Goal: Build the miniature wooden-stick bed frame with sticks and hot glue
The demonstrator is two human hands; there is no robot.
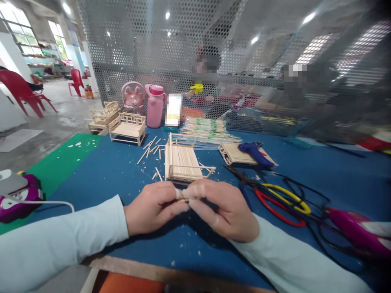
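My left hand [155,206] and my right hand [221,208] meet low over the blue table, thumbs and forefingers pinched together. Something small and pale, perhaps a bit of stick, shows between the fingertips, mostly hidden. Whitish bands wrap several of my fingers. Just beyond the hands stands a miniature bench [185,160] of thin wooden sticks, with a slatted seat and rails. Loose stick pieces [149,150] lie to its left. At the right, a blue glue gun [256,154] rests on a slatted wooden panel [230,154].
Scissors [282,203] with red and yellow handles lie among black cords at right. Finished-looking small benches [127,128], a pink bottle [154,106], a lit phone [173,110] and bundled sticks [203,127] line the back, before a perforated metal screen [146,44]. A person sits behind it.
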